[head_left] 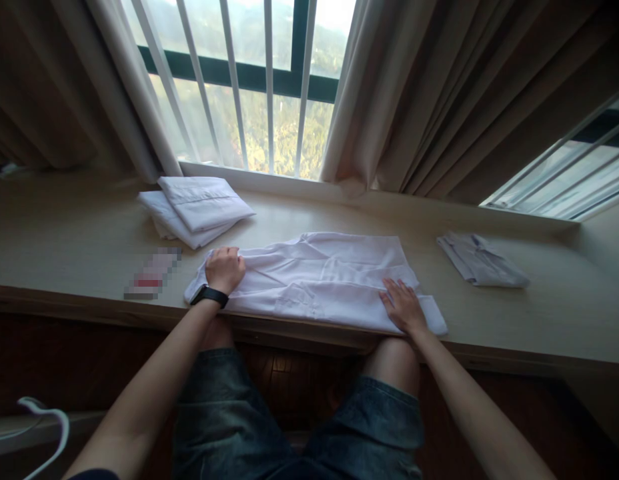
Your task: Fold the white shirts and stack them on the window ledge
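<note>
Nearest of all, the person's bare knees and denim shorts sit below the front edge of the pale wooden worktop (64,247), and a white hanger (49,427) shows at the near left corner. On the near edge of that worktop lies a white shirt (329,273), partly folded into a long band running left to right. The left hand (224,269), with a dark watch (209,295) on its wrist, is clenched on the shirt's left end, gripping a bunch of cloth. The right hand (402,305) lies flat and released, fingers spread, pressing the shirt's right end down. The cloth looks light, thin and soft, so it will likely wrinkle and slide on the smooth wood; it seems best taken by its ends or along a folded edge, held taut. A small blurred object (152,273) rests just left of the shirt. Farther back on the left sits a stack of folded white garments (197,210), well apart from the shirt, and on the far right another folded piece (482,260). Nothing lies between the hands. Beyond are beige curtains (439,100) and a barred window (249,80).
</note>
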`<state>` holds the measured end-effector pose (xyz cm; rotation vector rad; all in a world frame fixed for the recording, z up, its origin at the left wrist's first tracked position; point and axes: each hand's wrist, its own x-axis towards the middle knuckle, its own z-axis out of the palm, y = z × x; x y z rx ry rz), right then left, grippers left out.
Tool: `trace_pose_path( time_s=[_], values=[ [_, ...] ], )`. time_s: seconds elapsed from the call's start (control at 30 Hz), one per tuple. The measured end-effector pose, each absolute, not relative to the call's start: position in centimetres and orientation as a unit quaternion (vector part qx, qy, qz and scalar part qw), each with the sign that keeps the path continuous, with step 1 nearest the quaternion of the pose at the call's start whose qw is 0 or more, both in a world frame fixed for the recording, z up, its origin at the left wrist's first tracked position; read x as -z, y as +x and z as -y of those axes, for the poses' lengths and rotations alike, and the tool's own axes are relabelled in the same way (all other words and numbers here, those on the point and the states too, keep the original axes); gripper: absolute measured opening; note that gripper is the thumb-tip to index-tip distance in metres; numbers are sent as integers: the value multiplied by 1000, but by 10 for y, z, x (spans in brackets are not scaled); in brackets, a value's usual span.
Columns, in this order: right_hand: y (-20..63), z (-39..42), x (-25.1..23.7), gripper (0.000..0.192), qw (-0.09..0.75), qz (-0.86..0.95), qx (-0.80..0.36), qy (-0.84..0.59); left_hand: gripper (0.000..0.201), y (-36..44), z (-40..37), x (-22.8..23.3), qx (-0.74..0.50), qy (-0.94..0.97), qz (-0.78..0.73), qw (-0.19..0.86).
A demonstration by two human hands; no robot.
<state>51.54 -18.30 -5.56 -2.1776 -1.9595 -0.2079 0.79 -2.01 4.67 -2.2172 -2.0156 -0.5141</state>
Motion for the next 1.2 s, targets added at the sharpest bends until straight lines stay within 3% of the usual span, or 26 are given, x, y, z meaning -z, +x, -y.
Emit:
trace_pose_path(
  time_s=[0.27, 0.47, 0.6, 0.73, 0.9, 1.1, 1.2],
  values=[
    [514, 187, 53, 57, 151, 662, 90, -728, 35, 15, -49, -32, 83, -764, 638, -39],
    [463, 125, 17, 46, 264, 629, 61, -728, 36, 1, -59, 3, 206, -718, 660, -81],
    [383, 21, -13, 40, 292, 642, -61, -707, 36, 1, -59, 13, 236, -721, 649, -59],
    [321, -77, -21, 47, 270, 605, -217, -717, 35, 2, -57, 11, 230, -722, 650, -53],
    [301, -129, -9, 39, 266, 583, -362, -677, 35, 4, -54, 10, 224, -706, 670, -46],
    [295, -129, 1, 50, 304, 567, -332, -690, 34, 3, -56, 11, 229, -678, 699, -3],
    [286, -108, -4, 44, 300, 635, -204, -682, 38, 5, -50, 5, 255, -668, 699, 15]
  ],
)
